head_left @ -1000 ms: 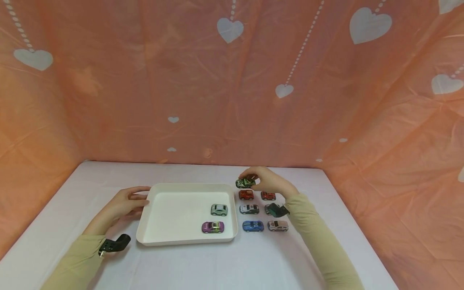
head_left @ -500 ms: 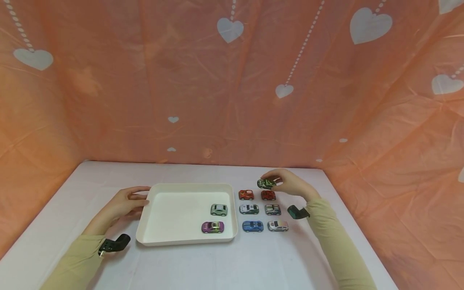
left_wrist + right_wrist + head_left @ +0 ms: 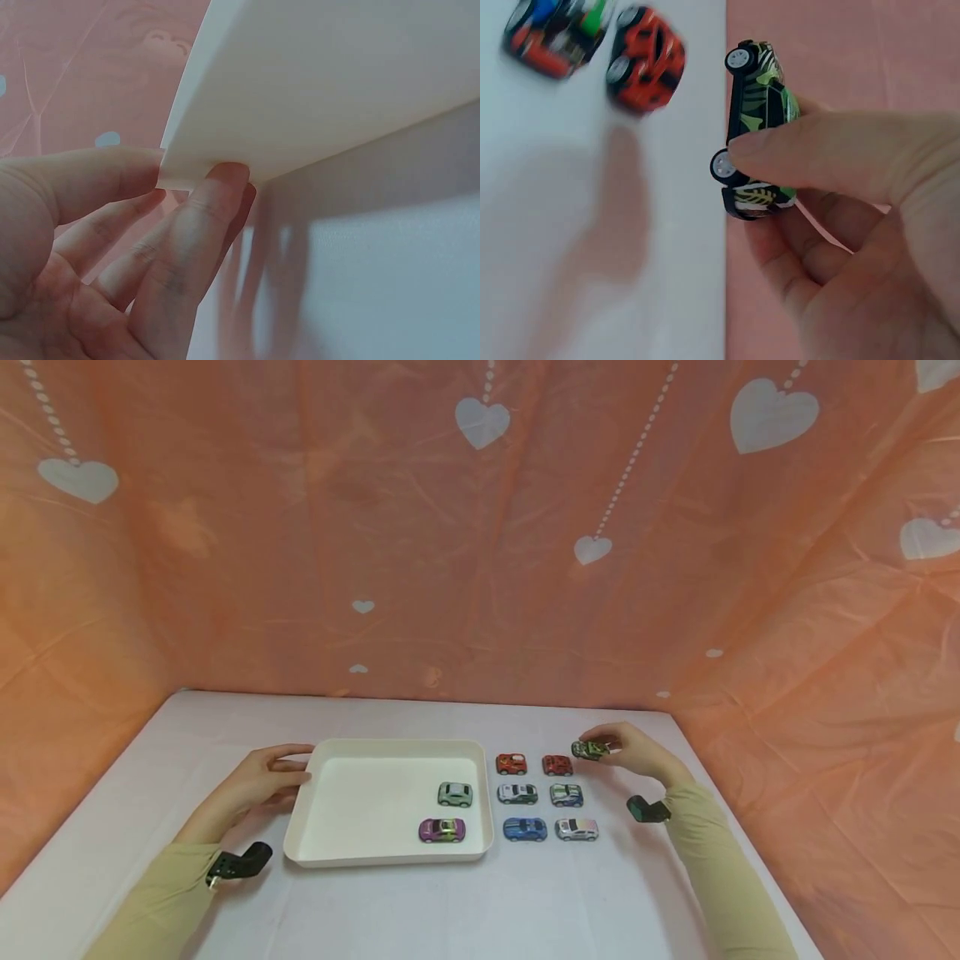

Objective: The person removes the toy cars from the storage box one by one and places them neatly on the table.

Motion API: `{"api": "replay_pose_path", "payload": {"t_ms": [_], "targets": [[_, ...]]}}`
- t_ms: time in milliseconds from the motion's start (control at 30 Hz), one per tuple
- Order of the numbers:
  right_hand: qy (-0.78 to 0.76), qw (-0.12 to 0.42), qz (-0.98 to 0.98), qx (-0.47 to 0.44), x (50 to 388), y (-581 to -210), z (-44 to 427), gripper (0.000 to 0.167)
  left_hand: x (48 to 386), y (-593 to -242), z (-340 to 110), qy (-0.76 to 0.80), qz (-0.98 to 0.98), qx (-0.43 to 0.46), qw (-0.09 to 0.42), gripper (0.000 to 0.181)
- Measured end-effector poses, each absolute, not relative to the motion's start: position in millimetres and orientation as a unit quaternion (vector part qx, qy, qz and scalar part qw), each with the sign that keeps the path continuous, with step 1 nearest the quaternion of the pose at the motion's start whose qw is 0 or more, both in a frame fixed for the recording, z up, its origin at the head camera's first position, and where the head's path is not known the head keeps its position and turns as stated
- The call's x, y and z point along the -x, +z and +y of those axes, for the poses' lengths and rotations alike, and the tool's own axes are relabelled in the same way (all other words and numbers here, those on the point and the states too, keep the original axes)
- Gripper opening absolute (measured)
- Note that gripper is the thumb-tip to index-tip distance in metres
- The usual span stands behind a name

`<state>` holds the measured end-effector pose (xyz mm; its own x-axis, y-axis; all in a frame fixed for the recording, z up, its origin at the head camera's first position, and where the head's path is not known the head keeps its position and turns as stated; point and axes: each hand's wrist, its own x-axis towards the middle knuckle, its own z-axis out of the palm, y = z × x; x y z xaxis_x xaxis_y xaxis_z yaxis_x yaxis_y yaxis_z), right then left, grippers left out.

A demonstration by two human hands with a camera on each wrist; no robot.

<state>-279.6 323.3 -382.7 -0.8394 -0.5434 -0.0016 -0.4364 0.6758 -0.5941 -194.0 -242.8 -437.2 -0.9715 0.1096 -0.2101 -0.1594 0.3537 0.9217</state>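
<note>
My right hand [image 3: 633,750] pinches a green camouflage toy car [image 3: 590,750] between thumb and fingers, right of the back row of cars. The right wrist view shows the toy car side-on, the thumb across its side near one wheel. My left hand [image 3: 258,783] holds the left rim of a white tray [image 3: 390,862]. In the left wrist view, one fingertip presses the tray's outer wall [image 3: 315,90] while another digit meets its edge. Inside the tray, toward the right, sit a pale green toy car [image 3: 455,794] and a purple toy car [image 3: 442,831].
Right of the tray, toy cars stand in two columns: orange-red [image 3: 512,764], red [image 3: 557,766], white-and-black [image 3: 517,794], green-and-white [image 3: 566,795], blue [image 3: 525,829] and silver [image 3: 577,829]. An orange curtain [image 3: 420,568] with hearts surrounds the white table [image 3: 390,910].
My right hand has moved right with the camouflage toy car, from behind the left column to beyond the right column. The left hand stays at the tray, and the view shifts slightly.
</note>
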Motion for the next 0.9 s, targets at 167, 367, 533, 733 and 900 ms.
{"api": "replay_pose_path", "payload": {"t_ms": [167, 367, 533, 733, 900], "targets": [[-0.3, 0.094, 0.913, 0.259, 281.1, -391.5, 335.6, 0.036, 193.8, -435.5, -242.3, 0.564, 0.818, 0.023, 0.114, 0.061], [-0.297, 0.109, 0.923, 0.219, 282.5, -401.1, 342.1, 0.04, 193.8, -435.2, -241.6, 0.581, 0.806, 0.022, 0.113, 0.062], [-0.301, 0.114, 0.924, 0.207, 283.2, -408.1, 343.5, 0.042, 194.1, -436.1, -241.5, 0.583, 0.805, 0.016, 0.112, 0.061], [-0.305, 0.124, 0.923, 0.2, 283.9, -413.9, 342.2, 0.043, 193.1, -435.2, -241.0, 0.574, 0.811, 0.016, 0.114, 0.061], [-0.312, 0.126, 0.921, 0.195, 284.3, -415.7, 340.6, 0.042, 192.2, -433.8, -240.6, 0.574, 0.811, 0.016, 0.113, 0.06]]}}
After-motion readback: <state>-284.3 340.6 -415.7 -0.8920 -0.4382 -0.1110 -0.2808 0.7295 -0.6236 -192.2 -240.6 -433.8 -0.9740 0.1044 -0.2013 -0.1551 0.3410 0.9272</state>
